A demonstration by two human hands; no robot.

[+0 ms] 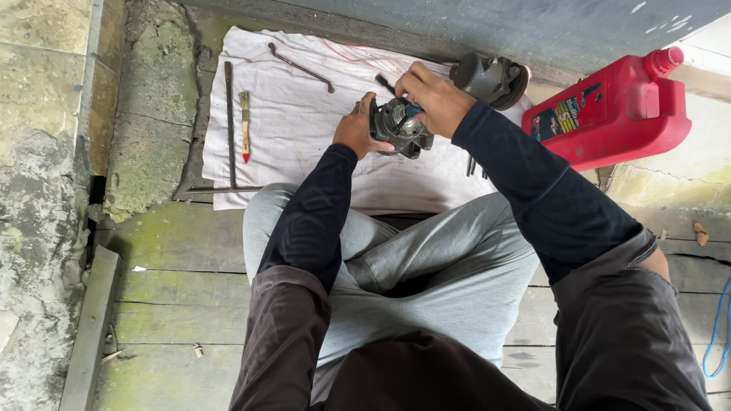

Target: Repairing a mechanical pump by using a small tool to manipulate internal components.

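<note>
Gripping a grey metal engine part (397, 125) on the white cloth (304, 122), the left hand (355, 129) clasps its side; the right hand (434, 99) closes over its top, hiding a dark tool. Beside the cloth lies a capped red jug (617, 114), contents unseen.

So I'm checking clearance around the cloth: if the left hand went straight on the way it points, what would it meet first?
The left hand already rests against the dark metal part. It points up-right, so that part comes first; beyond lies only white cloth, though depth is unclear.
</note>
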